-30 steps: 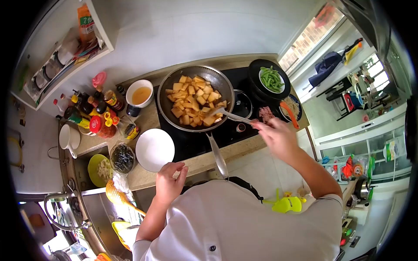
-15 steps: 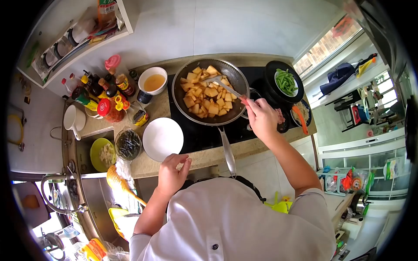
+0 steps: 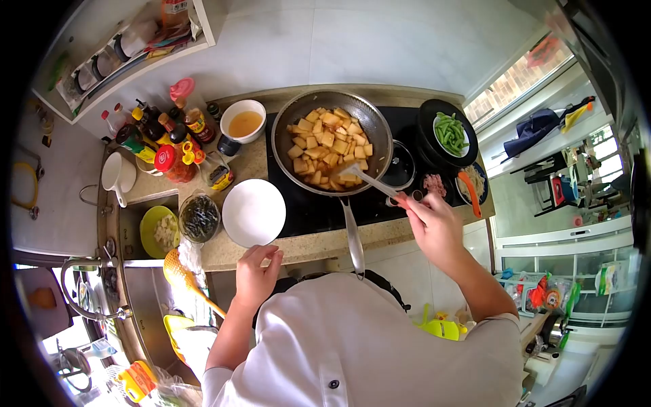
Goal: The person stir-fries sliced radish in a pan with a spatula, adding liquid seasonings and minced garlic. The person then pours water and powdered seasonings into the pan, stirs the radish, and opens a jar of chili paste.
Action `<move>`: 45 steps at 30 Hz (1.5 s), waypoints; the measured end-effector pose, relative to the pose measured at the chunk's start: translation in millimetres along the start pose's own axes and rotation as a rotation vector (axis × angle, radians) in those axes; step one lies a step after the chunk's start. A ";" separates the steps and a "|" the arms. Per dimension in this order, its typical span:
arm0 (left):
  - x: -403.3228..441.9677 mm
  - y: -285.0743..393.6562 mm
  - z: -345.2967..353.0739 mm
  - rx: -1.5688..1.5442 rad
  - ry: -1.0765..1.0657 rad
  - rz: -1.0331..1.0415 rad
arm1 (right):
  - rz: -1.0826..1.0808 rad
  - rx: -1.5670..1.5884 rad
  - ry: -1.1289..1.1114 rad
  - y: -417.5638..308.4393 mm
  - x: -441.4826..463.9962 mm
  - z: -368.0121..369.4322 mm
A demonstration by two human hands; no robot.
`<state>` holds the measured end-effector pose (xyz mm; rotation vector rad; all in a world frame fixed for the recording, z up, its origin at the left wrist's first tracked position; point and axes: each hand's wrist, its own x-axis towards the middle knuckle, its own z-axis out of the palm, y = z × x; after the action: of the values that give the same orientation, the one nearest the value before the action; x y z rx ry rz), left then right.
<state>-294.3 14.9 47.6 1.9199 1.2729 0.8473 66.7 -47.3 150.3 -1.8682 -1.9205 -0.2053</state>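
Observation:
My right hand (image 3: 437, 227) is closed around the reddish handle of a spatula (image 3: 373, 179). The spatula's metal blade dips into browned, diced chunks (image 3: 331, 144), perhaps potato, at the near side of a deep frying pan (image 3: 382, 115). The pan sits on the black cooktop, its long metal handle (image 3: 353, 234) pointing toward me. My left hand (image 3: 256, 273) is loosely curled at the counter's front edge, with nothing visible in it. Just beyond it is an empty white bowl (image 3: 254, 212). A glass bowl of dark strips (image 3: 199, 217) stands left of that bowl.
Green pods (image 3: 450, 133) fill a plate on a black pot at the right. Pinkish meat (image 3: 434, 184) and an orange-handled utensil (image 3: 469, 193) lie nearby. Sauce bottles (image 3: 166, 132) crowd the back left. A bowl of yellowish liquid (image 3: 244, 123) stands beside the pan; the sink (image 3: 146, 292) is left.
My right hand has moved right and toward me, drawing the spatula from the pan's middle to its near right side. The chunks have shifted. My left hand is slightly lower and left.

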 end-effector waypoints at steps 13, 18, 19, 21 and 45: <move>1.5 -12.6 31.9 0.060 -0.040 -0.064 | -0.130 0.039 0.271 69.8 45.6 80.8; -10.7 -15.7 37.4 0.120 -0.028 -0.083 | -0.106 0.035 0.140 57.8 12.7 46.9; -14.7 -17.6 38.5 0.123 -0.019 -0.091 | -0.111 0.058 0.150 59.4 7.7 33.1; -23.1 -20.6 40.7 0.080 0.000 -0.191 | -0.046 0.091 0.126 59.8 -1.8 8.6; -71.3 -1.2 66.4 0.110 0.166 -0.365 | 0.080 0.008 0.153 155.0 -9.6 100.9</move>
<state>-263.5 -63.6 -1.4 1.6487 1.7361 0.7692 196.5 -3.8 25.6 -1.8637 -1.7392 -0.3053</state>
